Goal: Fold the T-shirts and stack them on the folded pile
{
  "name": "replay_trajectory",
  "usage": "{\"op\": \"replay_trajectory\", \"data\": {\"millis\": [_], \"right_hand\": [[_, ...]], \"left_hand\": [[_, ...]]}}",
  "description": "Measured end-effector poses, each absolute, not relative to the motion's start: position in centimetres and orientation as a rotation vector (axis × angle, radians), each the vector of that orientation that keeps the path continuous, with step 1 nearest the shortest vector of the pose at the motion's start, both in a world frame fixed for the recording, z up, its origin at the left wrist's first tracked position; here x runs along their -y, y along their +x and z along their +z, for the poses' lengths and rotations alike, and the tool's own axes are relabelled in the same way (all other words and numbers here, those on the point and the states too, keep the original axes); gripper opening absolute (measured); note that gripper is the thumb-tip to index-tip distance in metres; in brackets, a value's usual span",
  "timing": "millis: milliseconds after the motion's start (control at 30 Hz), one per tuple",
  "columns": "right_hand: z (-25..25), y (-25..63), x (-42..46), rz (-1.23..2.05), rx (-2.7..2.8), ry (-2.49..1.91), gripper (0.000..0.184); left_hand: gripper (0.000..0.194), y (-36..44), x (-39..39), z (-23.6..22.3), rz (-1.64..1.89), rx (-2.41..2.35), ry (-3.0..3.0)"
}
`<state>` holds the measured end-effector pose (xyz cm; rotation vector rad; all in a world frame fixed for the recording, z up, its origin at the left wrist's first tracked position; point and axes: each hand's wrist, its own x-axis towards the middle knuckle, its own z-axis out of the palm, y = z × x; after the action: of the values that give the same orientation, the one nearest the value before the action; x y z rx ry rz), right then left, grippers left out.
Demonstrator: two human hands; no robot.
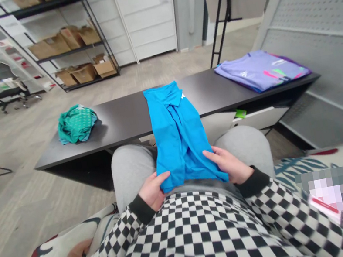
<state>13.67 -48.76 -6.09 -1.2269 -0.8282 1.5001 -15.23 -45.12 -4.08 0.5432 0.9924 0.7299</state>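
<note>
A bright blue shirt point(177, 123), folded into a long narrow strip, stretches from the dark table point(119, 115) down to my lap. Its far end lies on the tabletop, with a small white logo at the right edge. My left hand point(152, 189) pinches the near left corner, thumb on top of the cloth. At the near right corner, my right hand point(229, 165) grips the fabric the same way. Both hands' other fingers are partly hidden under the cloth.
A crumpled green garment point(77, 123) sits on the table's left end. Folded purple shirts point(260, 69) lie stacked at the right end. Below, a white drawer point(261, 119) stands partly open. A grey perforated panel point(323, 30) borders the right side.
</note>
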Motion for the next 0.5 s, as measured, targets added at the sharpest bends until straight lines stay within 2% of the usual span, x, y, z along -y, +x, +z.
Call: {"op": "replay_trajectory", "data": {"millis": [200,400,500], "right_hand": [[-4.9,13.4,52.1,1.669,0.662,-1.097,0.042],[-5.2,13.3,53.7,1.355,0.84,-1.29,0.04],[-4.3,14.0,54.0,1.216,0.883,-1.342,0.046]], "left_hand": [[0.039,-15.2,45.7,-3.9,0.754,-1.06,0.344],[0.028,-14.8,46.6,-3.6,0.82,-0.991,0.503],[0.029,-14.2,46.8,-3.2,0.851,-0.938,0.553]]}}
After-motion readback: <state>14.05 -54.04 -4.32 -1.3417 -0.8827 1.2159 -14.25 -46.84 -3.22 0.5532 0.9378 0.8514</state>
